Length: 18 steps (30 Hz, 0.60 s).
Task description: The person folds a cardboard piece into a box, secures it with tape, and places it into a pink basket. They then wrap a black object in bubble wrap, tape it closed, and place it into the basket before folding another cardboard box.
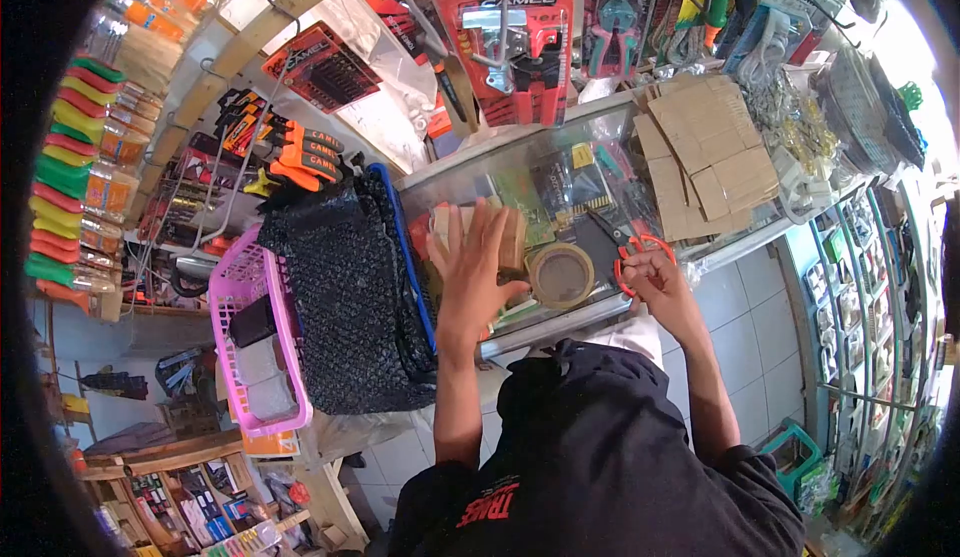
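Note:
My right hand (pixel 660 282) is closed around the red-orange handles of a pair of scissors (pixel 630 250), whose dark blades point up and left over the glass counter. My left hand (pixel 472 282) has its fingers stretched out and spread, with the palm down. Beneath those fingers is a small brown box (pixel 512 242), partly hidden by the hand. A roll of tan tape (pixel 588 275) lies flat on the glass between my two hands, close to the counter's front edge.
Flattened cardboard pieces (pixel 712 162) lie on the glass counter (pixel 480 172) at the right. Left of my hands are a stack of black bubble wrap (pixel 345 297) and a pink basket (pixel 303 412). Packaged tools (pixel 520 57) hang along the far side.

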{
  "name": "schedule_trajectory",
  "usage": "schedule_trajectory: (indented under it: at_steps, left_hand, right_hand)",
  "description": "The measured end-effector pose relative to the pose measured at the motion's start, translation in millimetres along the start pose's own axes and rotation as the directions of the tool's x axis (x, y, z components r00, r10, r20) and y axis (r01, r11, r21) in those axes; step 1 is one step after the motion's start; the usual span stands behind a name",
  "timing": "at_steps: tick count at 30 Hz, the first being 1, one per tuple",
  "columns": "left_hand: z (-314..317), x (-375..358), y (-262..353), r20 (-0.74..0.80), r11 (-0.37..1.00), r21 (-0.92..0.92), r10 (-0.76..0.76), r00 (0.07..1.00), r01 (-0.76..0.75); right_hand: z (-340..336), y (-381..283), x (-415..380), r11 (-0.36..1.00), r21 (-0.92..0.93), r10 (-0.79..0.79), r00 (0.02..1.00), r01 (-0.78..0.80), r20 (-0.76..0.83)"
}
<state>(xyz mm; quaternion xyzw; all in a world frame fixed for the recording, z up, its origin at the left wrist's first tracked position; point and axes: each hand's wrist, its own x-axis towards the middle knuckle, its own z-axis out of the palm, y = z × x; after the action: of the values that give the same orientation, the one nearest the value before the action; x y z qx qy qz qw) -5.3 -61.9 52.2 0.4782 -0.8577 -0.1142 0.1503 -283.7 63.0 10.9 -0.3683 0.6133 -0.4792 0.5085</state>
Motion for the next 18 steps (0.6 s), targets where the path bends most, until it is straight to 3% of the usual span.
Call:
schedule_trajectory:
  at_steps: [3, 6, 9, 14, 18]
  left_hand:
    - [-1.8, 21.1, -6.7, 0.063, 0.960, 0.274, 0.043, 0.997, -0.059]
    - [-2.4, 36.8, -9.7, 0.175, 0.984, 0.176, -0.054, 0.983, 0.023]
    - [-6.2, 30.3, -10.0, -0.007, 0.992, 0.121, -0.043, 0.999, 0.043]
    - [-16.5, 18.1, 3.9, -0.038, 0.987, 0.129, -0.097, 0.995, 0.101]
    - [-24.1, 5.4, 28.2, -0.075, 0.972, 0.206, -0.098, 0.992, 0.111]
  right_hand:
    - [0.9, 10.0, 0.1, 1.000, -0.010, -0.022, 0.998, 0.023, 0.050]
    - [3.5, 2.2, -4.6, 1.000, -0.008, -0.021, 0.994, 0.022, 0.112]
    - [-7.8, -4.5, -3.3, 0.998, -0.020, -0.061, 0.986, 0.065, 0.156]
    - [-29.2, -22.7, -9.8, 0.992, -0.120, -0.013, 0.987, 0.033, 0.160]
    - [-39.1, -8.3, -21.2, 0.996, -0.053, -0.054, 0.981, 0.065, 0.186]
